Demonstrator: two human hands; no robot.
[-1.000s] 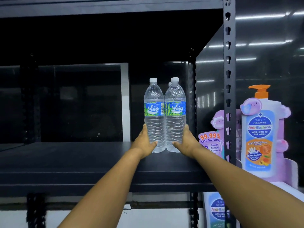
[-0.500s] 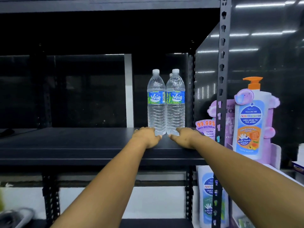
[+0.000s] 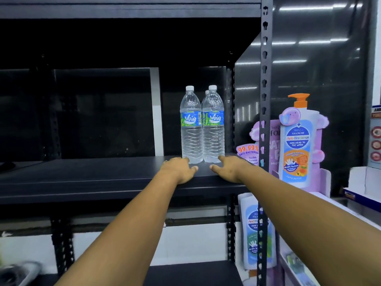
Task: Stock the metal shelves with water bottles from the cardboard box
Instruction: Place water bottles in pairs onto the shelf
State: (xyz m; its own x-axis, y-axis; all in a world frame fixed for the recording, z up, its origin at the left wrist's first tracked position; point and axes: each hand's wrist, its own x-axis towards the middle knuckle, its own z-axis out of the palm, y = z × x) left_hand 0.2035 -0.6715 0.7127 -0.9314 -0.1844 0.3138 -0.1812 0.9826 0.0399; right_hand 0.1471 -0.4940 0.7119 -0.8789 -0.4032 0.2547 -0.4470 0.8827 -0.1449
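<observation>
1. Head view: two water bottles (image 3: 203,129) are standing upright and touching on the metal shelf (image 3: 92,178), near its right upright post (image 3: 264,79), with a third cap peeking out behind; packing them tight is probably leaving the rest of the shelf for more.
2. The left hand (image 3: 179,169) and right hand (image 3: 232,168) are lying loose just before the bottle bases, fingers relaxed, gripping nothing.
3. The cardboard box is sitting out of view.

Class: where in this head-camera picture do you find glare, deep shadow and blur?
Head view: ceiling-light streaks glare on the glossy black side panel; the black metal shelf's back recess is lost in shadow; the bottom-left corner is blurred; the clear plastic water bottles stay sharp.
</observation>
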